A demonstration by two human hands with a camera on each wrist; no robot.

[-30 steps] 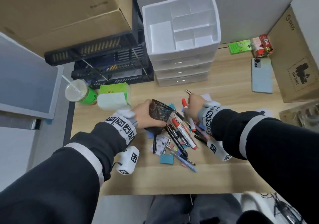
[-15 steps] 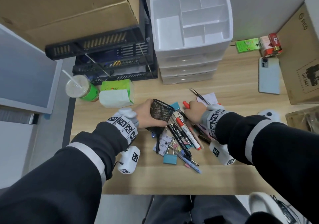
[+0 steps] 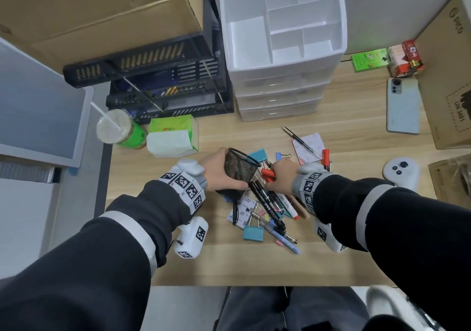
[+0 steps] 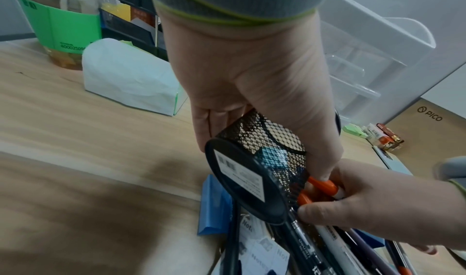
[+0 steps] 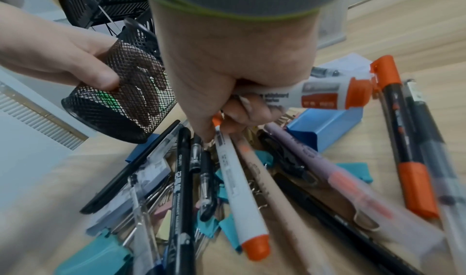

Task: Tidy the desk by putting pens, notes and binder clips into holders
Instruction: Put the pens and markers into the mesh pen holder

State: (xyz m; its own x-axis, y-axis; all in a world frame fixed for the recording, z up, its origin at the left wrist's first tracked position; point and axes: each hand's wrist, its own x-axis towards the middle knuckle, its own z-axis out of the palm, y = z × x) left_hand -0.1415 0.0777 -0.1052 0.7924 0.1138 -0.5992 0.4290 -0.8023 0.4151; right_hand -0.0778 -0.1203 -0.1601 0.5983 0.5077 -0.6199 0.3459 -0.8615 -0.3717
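Left hand: the left hand (image 3: 216, 171) wraps the black mesh pen holder (image 3: 238, 168), thumb on one side of the mesh wall and fingers on the other; the holder is tilted, its open mouth toward the far edge of the desk and its base nearest the person, raised over the pile.
Right hand: the right hand (image 3: 281, 177) closes its fingers round a white marker with orange cap (image 5: 325, 93), which lies across the palm with one orange end sticking out past the thumb side.
Marker and holder: the marker's other orange end sits just beside the holder's mesh wall, near the left thumb; I cannot tell whether they touch.
Pile: pens (image 5: 181, 189), a second white marker (image 5: 239, 189), blue binder clips (image 3: 252, 233) and sticky notes (image 3: 242, 209) lie heaped on the wooden desk (image 3: 178, 267) toward its near edge, under both hands.
Far edge: a white drawer organizer (image 3: 280, 24) stands there, with a phone (image 3: 402, 106) to its right.
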